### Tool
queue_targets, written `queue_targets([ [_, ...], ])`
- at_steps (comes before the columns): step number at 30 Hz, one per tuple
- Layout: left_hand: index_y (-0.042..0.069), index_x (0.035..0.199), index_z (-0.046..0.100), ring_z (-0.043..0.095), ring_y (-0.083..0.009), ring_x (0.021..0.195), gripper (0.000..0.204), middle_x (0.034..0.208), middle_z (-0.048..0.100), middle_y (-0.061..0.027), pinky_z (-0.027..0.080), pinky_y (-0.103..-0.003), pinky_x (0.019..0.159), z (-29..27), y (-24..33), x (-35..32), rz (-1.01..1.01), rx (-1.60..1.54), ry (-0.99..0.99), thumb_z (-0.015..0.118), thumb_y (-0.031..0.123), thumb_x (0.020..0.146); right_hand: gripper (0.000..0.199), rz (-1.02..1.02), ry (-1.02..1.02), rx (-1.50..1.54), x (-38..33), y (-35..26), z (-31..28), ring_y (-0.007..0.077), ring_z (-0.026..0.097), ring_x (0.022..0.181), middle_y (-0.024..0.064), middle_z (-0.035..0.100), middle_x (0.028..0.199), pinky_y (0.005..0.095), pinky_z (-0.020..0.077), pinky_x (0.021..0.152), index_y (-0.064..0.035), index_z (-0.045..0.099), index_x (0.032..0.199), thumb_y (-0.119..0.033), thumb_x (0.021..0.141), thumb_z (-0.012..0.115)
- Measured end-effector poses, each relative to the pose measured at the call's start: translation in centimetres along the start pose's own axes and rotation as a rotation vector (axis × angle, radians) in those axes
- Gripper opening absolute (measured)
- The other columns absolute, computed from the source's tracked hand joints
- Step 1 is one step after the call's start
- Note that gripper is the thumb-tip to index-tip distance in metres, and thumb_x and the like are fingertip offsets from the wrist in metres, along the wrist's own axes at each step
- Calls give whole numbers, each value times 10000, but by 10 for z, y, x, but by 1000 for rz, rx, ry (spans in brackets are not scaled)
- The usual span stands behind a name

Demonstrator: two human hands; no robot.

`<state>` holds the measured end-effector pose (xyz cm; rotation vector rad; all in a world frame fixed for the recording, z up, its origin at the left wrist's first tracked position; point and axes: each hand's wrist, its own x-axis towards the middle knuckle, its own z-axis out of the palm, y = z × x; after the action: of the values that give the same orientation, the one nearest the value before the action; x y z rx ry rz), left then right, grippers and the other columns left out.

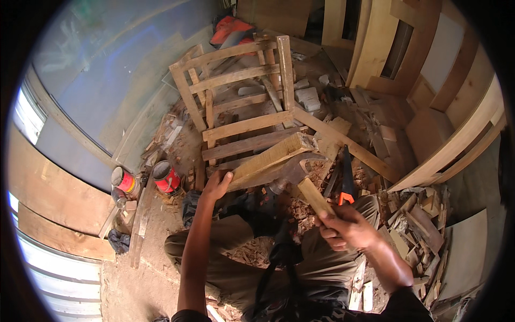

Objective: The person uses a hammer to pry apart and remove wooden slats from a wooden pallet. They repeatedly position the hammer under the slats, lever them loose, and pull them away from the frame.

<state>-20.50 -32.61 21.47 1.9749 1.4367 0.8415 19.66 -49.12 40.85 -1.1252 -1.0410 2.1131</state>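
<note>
My left hand [216, 185] grips the near end of a pale squared wooden bar [273, 156], which slants up and to the right in front of me. My right hand [347, 227] is closed around the wooden handle of an adze-like chopping tool [298, 172]. Its dark metal head sits against the underside of the bar, near the middle. My knees in olive trousers lie below, with wood chips scattered between them.
A rough wooden chair frame [241, 102] lies just beyond the bar. Two red cans [166, 177] stand at the left. An orange-handled handsaw [346, 180] lies to the right. Offcuts pile up at the right, boards and panels lean behind.
</note>
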Motion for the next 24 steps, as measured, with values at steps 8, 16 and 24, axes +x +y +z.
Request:
queue_targets([
  [8,-43,1491,397,500,-366,1329,1001,1440,504,-271,413,-438,1071,154,103,-6,-527,-836,-15,185,782,967,288,-556,297,128,106,34,21,53,382,445,-48,413,604,234,342,402,-55,471,913,-286,1048,581],
  [16,-11,1146,599,621,-236,740,1081,826,615,-125,544,-393,705,138,98,-9,-534,-1276,-25,165,928,835,318,-555,778,-718,104,98,-55,247,658,567,139,643,653,365,485,526,57,603,938,-247,967,693],
  [24,-92,1286,538,608,-220,723,1168,820,598,-113,541,-373,694,126,92,-24,-582,-1304,31,187,926,836,291,-386,762,-894,105,185,-67,485,656,724,284,644,705,524,522,585,18,577,945,-250,930,688],
])
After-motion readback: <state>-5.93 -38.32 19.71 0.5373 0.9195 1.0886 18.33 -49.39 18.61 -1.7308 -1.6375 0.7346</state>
